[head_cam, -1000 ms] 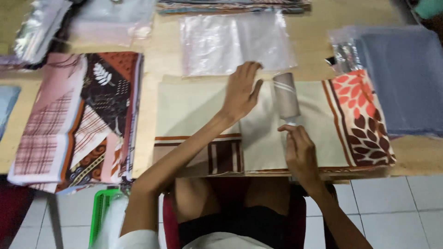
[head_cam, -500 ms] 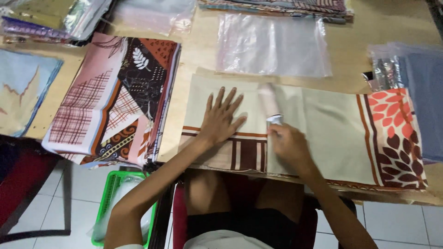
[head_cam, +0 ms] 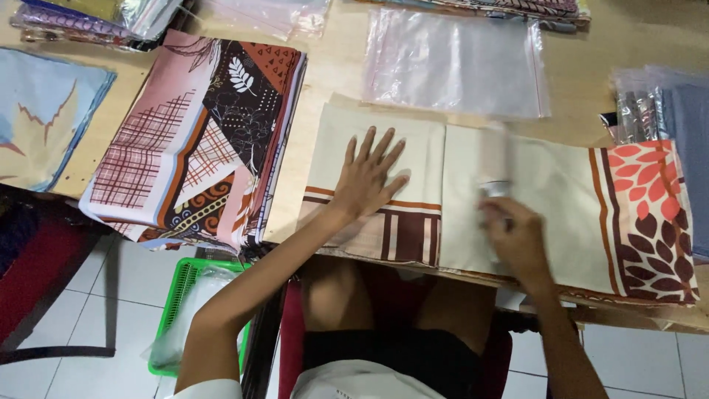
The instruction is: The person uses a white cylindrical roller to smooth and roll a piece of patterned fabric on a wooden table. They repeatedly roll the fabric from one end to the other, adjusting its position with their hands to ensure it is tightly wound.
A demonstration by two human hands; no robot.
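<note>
1. Cream folded cloth (head_cam: 473,199) lies flat at the table's (head_cam: 347,66) near edge; it looks light, soft and limp.
2. Right hand (head_cam: 517,240), fingers closed round a pale roller (head_cam: 495,159), holds it on the cloth.
3. Left hand (head_cam: 369,177), fingers spread, presses the cloth's striped left half; such fabric is best held flat-palmed.
4. Beyond the cloth: a clear plastic bag (head_cam: 454,63); left of it, patterned cloths (head_cam: 199,140).

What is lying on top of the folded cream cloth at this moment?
On the cream cloth the left hand lies flat with fingers spread, and the right hand holds a pale roller, blurred. The cloth under both hands is hidden.
</note>
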